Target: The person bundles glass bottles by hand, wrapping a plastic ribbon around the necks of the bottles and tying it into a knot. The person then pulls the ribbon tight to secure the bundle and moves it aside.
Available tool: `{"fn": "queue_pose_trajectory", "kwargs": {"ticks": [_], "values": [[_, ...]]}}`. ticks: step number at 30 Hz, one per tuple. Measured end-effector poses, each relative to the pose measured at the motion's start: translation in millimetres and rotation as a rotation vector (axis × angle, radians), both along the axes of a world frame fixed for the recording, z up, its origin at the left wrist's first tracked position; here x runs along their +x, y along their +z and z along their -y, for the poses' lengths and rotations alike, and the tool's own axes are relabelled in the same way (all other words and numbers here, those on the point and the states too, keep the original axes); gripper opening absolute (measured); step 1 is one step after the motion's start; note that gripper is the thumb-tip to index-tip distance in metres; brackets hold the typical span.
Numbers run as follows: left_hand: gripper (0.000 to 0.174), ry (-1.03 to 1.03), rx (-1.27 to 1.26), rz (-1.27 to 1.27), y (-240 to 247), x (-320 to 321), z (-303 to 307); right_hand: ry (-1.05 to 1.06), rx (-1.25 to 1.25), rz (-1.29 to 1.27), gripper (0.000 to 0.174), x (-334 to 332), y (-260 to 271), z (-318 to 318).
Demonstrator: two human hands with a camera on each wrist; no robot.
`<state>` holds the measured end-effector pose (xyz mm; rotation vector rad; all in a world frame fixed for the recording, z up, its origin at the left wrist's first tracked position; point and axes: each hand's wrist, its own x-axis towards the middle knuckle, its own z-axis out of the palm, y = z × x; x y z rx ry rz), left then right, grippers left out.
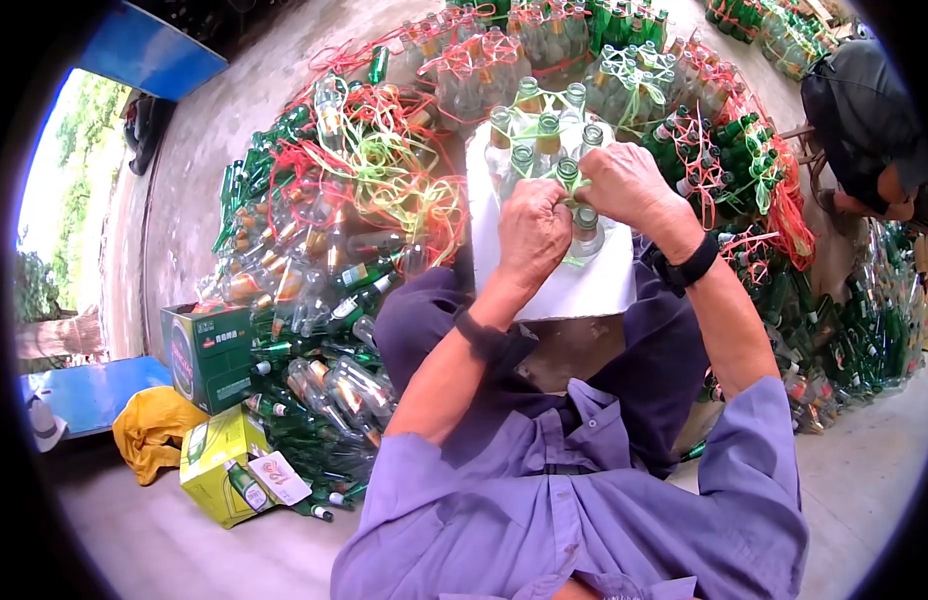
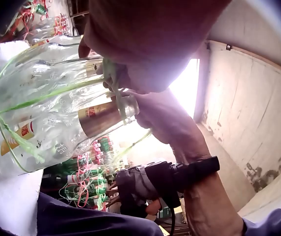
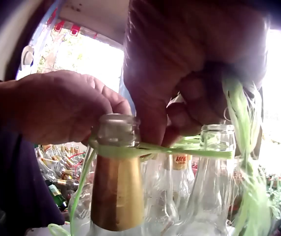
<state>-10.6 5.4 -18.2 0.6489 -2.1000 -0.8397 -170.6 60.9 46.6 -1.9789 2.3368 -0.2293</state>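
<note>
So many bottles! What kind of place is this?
Probably a bottle recycling yard: heaps of empty green and clear glass bottles cover the concrete floor, many tied with red and green plastic string.

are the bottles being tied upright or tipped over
Upright: the clear glass bottles stand necks up on the white block, green string round their necks.

Bottle recycling yard, heaps of empty glass bottles (image 1: 314, 300), tied bundles (image 1: 484, 60), concrete floor (image 1: 184, 150)

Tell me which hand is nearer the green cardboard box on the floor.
Left. The left hand holds the green string at the bundled bottles, on the side toward the green cardboard box; the right hand, also on the string, sits beyond it, farther away.
</note>
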Motion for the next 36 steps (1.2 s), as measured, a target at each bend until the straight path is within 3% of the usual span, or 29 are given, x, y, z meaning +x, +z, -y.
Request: {"fn": "queue_pose_trajectory", "kwargs": {"ticks": [4, 7, 14, 20, 22, 25, 30, 32, 36], "values": [[0.008, -0.017, 0.009, 0.014, 2, 2, 0, 0.087, -0.096, 0.21, 0.025, -18, 3, -8], [0.007, -0.015, 0.032, 0.029, 3, 2, 0, -0.021, 0.131, 0.577, 0.034, -23, 27, -12], [0.009, -0.001, 0.029, -0.031, -4, 0, 1, -0.048, -0.002, 0.753, 0.025, -40, 2, -20], [0.01, -0.011, 0.06, -0.022, -4, 1, 1, -0.16, 0.058, 0.532, 0.022, -23, 25, -27], [0.01, -0.013, 0.06, -0.01, -5, 1, 1, -0.113, -0.042, 0.246, 0.021, -19, 25, -29], [0.01, -0.019, 0.058, -0.027, -5, 0, 2, -0.025, -0.132, 0.105, 0.024, -7, 35, -35], [0.013, -0.041, 0.022, -0.045, -8, -1, 2, 0.162, -0.321, 0.108, 0.032, 9, 38, -30], [0.013, -0.047, 0.026, -0.047, -7, -2, 2, 0.181, -0.145, 0.206, 0.032, 16, 31, -24], [0.012, -0.069, 0.039, -0.077, -6, -3, 2, 0.14, -0.127, 0.168, 0.019, 23, 13, -16]]}}
